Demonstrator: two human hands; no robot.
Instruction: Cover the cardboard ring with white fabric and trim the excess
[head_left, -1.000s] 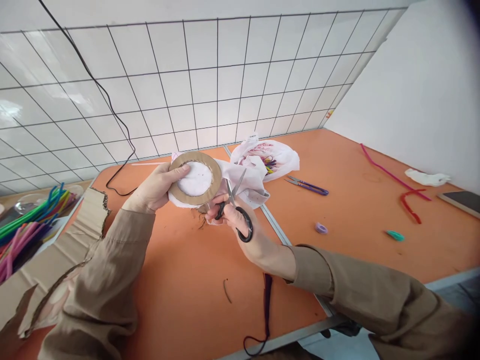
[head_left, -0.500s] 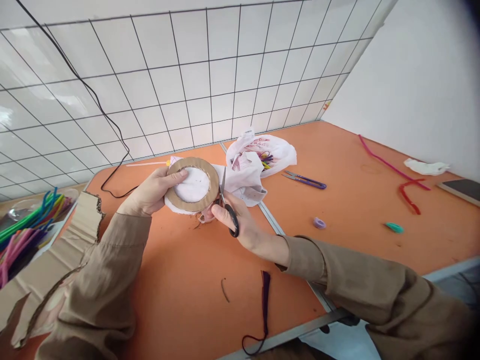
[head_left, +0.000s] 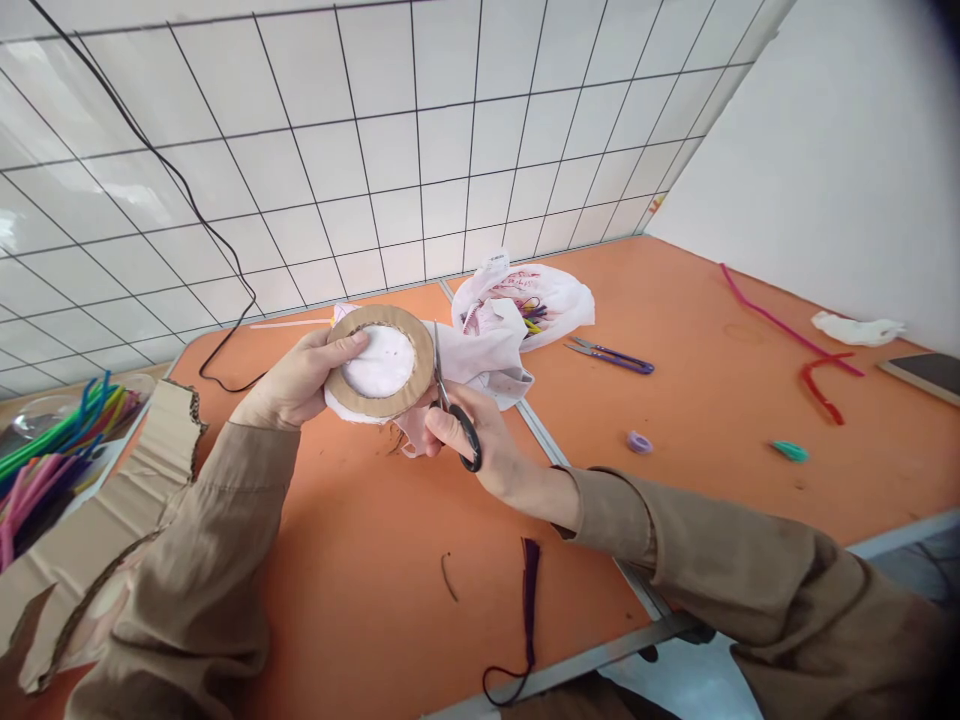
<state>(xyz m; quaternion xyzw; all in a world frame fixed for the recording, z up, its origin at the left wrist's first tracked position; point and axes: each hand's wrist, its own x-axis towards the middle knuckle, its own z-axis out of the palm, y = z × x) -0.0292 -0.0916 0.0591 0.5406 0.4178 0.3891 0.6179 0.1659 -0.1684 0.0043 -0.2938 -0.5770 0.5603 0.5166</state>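
My left hand grips the left side of a cardboard ring, its thumb pressed on top. White cloth shows through the ring's centre and sticks out beneath it. My right hand holds black-handled scissors, with the blades upright against the ring's right edge, where the cloth passes. A loose part of the cloth spreads to the right behind the blades. A pinkish scrap hangs below the ring, near my right fingertips.
Behind lies a plastic bag with coloured threads; blue snips rest to its right. Torn cardboard and pipe cleaners are at left. A dark tassel lies in front. Purple and green bits sit at right.
The scissor blades have closed together along the ring's right edge. The ring and my left hand have shifted slightly left and up, and the pinkish scrap below hangs more spread out.
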